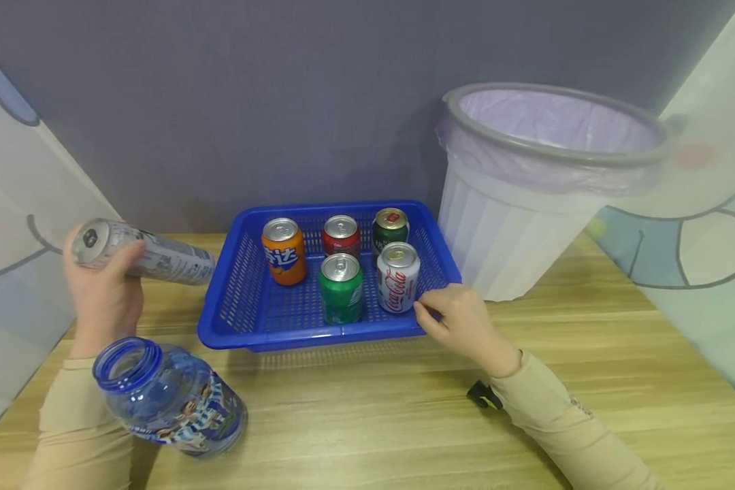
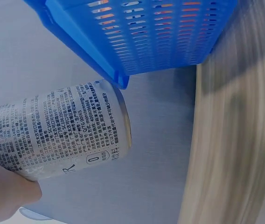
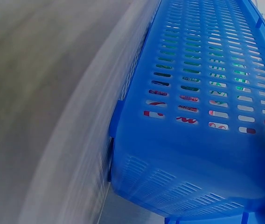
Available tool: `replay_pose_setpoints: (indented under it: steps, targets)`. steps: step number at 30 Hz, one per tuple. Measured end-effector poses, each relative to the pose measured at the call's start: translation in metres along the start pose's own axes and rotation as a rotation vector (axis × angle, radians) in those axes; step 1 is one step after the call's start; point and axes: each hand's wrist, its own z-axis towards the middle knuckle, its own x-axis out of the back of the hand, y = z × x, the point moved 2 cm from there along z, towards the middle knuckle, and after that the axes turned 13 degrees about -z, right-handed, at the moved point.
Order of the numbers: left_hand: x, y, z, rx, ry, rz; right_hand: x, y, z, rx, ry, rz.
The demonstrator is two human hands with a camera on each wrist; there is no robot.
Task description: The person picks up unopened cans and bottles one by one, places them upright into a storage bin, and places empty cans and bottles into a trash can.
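My left hand (image 1: 107, 282) grips a tall white-and-grey drink can (image 1: 171, 257) at the left, tipped nearly onto its side with its top end towards me. In the left wrist view the can (image 2: 67, 128) shows dense small print, and its far end is near the blue basket (image 2: 76, 42). My right hand (image 1: 462, 320) grips the front right corner of the blue basket (image 1: 306, 338), its fingers curled at the rim beside a silver Coca-Cola can (image 1: 398, 279). Also standing in the basket are an orange can (image 1: 284, 255), a red can (image 1: 341, 238), a green can (image 1: 341, 292) and a dark green can (image 1: 390, 231).
A clear blue plastic jar (image 1: 177, 401) without a lid overlaps my left forearm in the head view. Behind the basket's right side stands a white bin (image 1: 514, 218) with a purple liner. A grey wall (image 1: 282, 102) backs the wooden table (image 1: 355, 415).
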Motion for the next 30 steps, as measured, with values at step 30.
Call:
replay_pose_setpoints:
  steps: [30]
  targets:
    - [-0.022,0.006,-0.009,0.037,-0.127,-0.203,-0.001,0.0,-0.001,-0.009,-0.012,0.003]
